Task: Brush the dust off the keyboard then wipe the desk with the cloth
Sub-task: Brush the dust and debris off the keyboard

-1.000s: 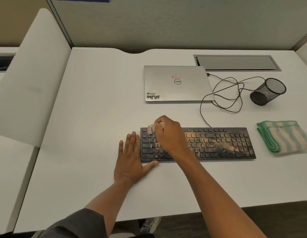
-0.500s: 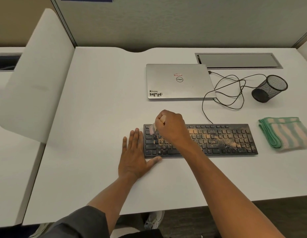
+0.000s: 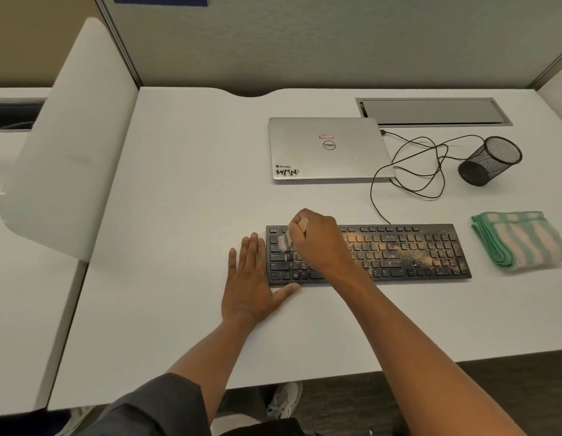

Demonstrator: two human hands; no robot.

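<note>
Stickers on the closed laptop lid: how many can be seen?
2: a small red-and-white sticker just above the logo at the lid's centre, and a black-lettered sticker in its near-left corner. None appears hidden.

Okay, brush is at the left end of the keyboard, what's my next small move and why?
Probably sweep the brush rightward along the keyboard: your right hand grips it over the left keys, tan dust coats the middle and right, and your left hand lies flat against the left edge.

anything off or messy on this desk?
Yes: tan dust is scattered across the keyboard, thickest over its middle and right keys. The mesh pen cup lies tipped on its side. The cable by the laptop sprawls in loose loops.
</note>
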